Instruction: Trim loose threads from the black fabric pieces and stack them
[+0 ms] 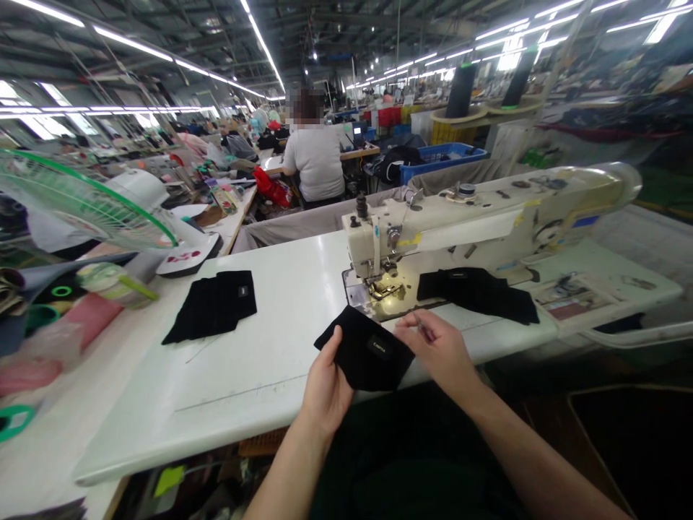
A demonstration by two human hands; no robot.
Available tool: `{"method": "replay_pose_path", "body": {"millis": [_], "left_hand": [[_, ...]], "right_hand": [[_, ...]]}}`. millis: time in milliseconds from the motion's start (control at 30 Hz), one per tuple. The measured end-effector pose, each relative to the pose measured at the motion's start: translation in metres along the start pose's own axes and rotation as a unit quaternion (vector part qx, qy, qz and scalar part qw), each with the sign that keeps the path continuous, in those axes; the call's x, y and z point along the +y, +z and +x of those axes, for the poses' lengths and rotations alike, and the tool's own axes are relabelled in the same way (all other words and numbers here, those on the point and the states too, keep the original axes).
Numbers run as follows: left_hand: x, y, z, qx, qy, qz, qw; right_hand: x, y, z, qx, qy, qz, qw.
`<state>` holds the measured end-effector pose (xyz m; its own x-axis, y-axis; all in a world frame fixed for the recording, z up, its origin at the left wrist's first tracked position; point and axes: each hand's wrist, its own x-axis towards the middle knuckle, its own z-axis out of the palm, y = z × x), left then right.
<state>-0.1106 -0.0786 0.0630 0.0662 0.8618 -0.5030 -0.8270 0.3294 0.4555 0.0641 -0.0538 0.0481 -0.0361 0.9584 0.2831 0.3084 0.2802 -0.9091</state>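
My left hand (328,383) grips a black fabric piece (360,368) by its left side, thumb on top, just in front of the sewing machine (444,224). A small dark label (380,347) with light lettering sits on that piece. At the piece's right edge, my right hand (438,350) is closed, thumb and forefinger pinched together. Something small, dark and metallic (426,330) shows between its fingers, too small to name. Black pieces (476,292) lie right of the needle area. More labelled black fabric (216,307) lies on the left of the white table (260,375).
A green-rimmed fan (92,202) stands at the left, near a plastic tub (113,284) and rolls of material. Thread cones (462,90) rise behind the machine. A blue crate (444,159) and a seated person in a light shirt (317,162) are farther back.
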Motion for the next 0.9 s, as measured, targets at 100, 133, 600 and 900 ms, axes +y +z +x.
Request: {"method": "replay_pose_path", "body": {"millis": [100, 133, 600, 900], "left_hand": [[-0.003, -0.001, 0.001, -0.007, -0.006, 0.004, 1.0], [-0.003, -0.001, 0.002, -0.008, -0.006, 0.005, 1.0], [-0.001, -0.005, -0.001, -0.038, -0.004, -0.001, 0.999], [-0.023, -0.005, -0.009, 0.04, 0.074, 0.113, 0.99]], "right_hand": [[-0.002, 0.005, -0.002, -0.008, -0.005, 0.001, 1.0], [-0.002, 0.005, -0.002, 0.011, 0.009, 0.001, 1.0], [-0.003, 0.009, -0.006, 0.003, 0.057, 0.018, 0.998], [0.001, 0.003, -0.001, 0.045, 0.118, 0.056, 0.99]]}}
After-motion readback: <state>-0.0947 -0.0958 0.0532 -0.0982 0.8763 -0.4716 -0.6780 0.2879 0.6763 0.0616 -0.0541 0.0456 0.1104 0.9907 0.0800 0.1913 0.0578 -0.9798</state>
